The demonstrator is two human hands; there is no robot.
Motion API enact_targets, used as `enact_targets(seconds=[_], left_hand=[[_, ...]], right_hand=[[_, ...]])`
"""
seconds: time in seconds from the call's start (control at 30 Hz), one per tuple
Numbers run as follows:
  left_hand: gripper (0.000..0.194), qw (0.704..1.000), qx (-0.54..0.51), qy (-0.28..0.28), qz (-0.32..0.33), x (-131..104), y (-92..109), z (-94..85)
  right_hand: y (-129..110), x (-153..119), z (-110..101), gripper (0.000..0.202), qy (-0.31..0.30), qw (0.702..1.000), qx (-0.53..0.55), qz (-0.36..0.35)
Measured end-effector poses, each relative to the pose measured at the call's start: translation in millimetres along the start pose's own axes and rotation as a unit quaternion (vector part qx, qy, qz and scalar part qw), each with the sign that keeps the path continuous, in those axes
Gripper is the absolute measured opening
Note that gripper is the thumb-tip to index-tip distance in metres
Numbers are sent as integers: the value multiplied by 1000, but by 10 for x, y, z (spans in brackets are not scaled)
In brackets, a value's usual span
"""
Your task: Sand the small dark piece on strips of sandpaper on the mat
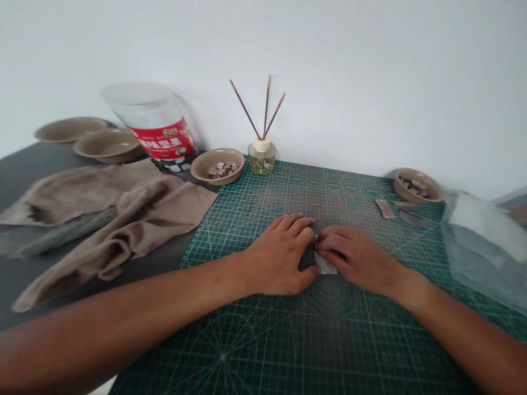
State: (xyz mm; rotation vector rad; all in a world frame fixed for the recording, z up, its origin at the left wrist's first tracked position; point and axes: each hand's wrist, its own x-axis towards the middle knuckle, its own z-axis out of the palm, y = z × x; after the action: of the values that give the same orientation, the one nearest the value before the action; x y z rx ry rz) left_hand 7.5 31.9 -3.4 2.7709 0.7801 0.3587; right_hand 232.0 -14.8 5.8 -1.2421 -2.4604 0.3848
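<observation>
On the green cutting mat (263, 329), my left hand (284, 255) curves its fingers and thumb around a dark flat piece (307, 258), mostly hidden beneath them. Close on its right, my right hand (358, 255) has its thumb and fingertips pinched together at the edge of a small whitish piece (326, 264), which lies against the dark one. What exactly the right fingertips hold is too small to tell.
Brown cloths (164, 219) lie at the left, before two bowls and a red-labelled jar (164, 137). A reed diffuser (262, 156) stands between bowls of small pieces (218, 167) (418, 186). Small strips (385, 209) and a plastic bag (481, 247) are at the right.
</observation>
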Motion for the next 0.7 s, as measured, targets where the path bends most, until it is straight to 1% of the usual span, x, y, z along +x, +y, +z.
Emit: enact_targets(seconds=[0.03, 0.07, 0.17, 0.2, 0.23, 0.33, 0.37, 0.4, 0.5, 0.53, 0.6, 0.67, 0.7], left_hand=[[49, 1000, 0, 1, -2, -1, -2, 2], [50, 1000, 0, 3, -3, -1, -4, 4], [53, 1000, 0, 0, -1, -3, -10, 7], [54, 1000, 0, -1, 1, -3, -12, 6], [55, 1000, 0, -3, 3, -3, -14, 5], [55, 1000, 1, -6, 5, 1, -19, -1], [55, 1000, 2, -7, 3, 2, -19, -3], [54, 1000, 3, -9, 1, 4, -18, -4], [56, 1000, 4, -9, -1, 10, -8, -5], [55, 1000, 4, -9, 0, 11, -3, -5], [53, 1000, 3, -8, 0, 13, 4, -5], [50, 1000, 4, -6, -1, 13, 6, -3], [50, 1000, 4, -5, -2, 12, 4, -1]], right_hand=[[17, 1, -12, 15, 9, 1000, -6, 9], [30, -2, -32, 14, 3, 1000, -8, 13], [26, -28, -89, 12, -71, 997, 19, -6], [16, -33, -93, 11, -85, 996, 29, -10], [8, -32, -88, 11, -82, 996, 33, -10], [20, -5, -68, 13, -21, 1000, 6, 20], [31, 4, -71, 14, -11, 999, -7, 30], [38, 9, -78, 14, -13, 999, -13, 34], [21, 1, -84, 13, -69, 998, 10, 10], [6, -3, -71, 13, -78, 997, 23, 1], [-18, -3, -31, 12, -59, 998, 33, -1], [-20, 6, -6, 13, -17, 1000, 16, 20], [-16, 9, -8, 13, -7, 1000, 5, 30]])
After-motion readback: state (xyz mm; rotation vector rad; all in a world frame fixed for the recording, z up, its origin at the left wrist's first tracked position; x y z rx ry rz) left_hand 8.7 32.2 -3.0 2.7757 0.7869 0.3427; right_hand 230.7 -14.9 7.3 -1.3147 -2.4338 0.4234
